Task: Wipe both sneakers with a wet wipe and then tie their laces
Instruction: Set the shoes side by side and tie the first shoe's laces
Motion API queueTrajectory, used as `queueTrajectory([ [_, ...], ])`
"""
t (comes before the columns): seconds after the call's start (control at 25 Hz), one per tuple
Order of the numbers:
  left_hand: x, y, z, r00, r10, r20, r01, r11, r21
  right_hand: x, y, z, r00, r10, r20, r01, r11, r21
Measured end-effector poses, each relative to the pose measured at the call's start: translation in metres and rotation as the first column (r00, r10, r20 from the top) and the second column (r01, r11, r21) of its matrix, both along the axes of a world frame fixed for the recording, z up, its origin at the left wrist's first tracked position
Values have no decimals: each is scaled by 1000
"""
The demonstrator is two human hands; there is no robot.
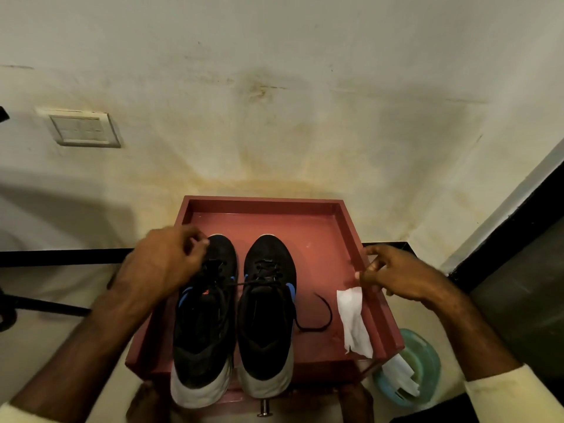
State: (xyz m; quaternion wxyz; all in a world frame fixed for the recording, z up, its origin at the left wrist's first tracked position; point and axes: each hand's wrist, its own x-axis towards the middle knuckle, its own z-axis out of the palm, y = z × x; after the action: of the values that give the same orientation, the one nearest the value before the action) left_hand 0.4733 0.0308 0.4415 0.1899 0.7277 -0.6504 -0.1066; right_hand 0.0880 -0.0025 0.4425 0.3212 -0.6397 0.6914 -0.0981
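Left hand (161, 264) pinches the black cord lace (238, 283) atop the nearer black-and-blue fabric sneaker (203, 325), lying toe-away; right hand (396, 276) hold unclear, well rightward

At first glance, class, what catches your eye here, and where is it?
Two black sneakers stand side by side in a red tray. The left hand curls over the laces of the left sneaker; the right hand is at the tray's right rim. A white wipe lies in the tray, right of the sneakers.
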Motion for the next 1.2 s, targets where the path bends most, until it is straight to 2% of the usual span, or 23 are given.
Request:
queueTrajectory([
  [0.08, -24, 1, -1, 982, -171, -83, 178, 980, 90, 10, 4, 6, 990, -38, 139, 57, 989, -140],
  [0.16, -39, 0, -8, 939, -344, -31, 342, 916, 208, 38, 12, 3, 956, 62, 287, -55, 998, -33],
  [0.28, -42, -12, -14, 910, -414, -4, 399, 873, 281, 74, 21, -19, 906, 219, 362, -277, 954, 116],
  [0.44, -38, -19, -16, 887, -456, -73, 454, 833, 317, 85, 18, -32, 903, 200, 380, -250, 964, 87],
  [0.72, -33, -20, -16, 887, -462, -8, 434, 827, 357, 84, 21, -31, 918, 251, 306, -276, 960, 41],
  [0.96, -26, -22, -9, 918, -395, 27, 361, 863, 353, 71, 16, -26, 943, 273, 189, -278, 961, 1],
  [1.08, -28, -18, -7, 918, -395, 32, 369, 882, 295, 70, 17, -24, 942, 219, 255, -227, 974, 1],
  [1.2, -30, -11, -4, 937, -333, -103, 348, 912, 219, 71, 19, -29, 910, 157, 384, -153, 987, -40],
])
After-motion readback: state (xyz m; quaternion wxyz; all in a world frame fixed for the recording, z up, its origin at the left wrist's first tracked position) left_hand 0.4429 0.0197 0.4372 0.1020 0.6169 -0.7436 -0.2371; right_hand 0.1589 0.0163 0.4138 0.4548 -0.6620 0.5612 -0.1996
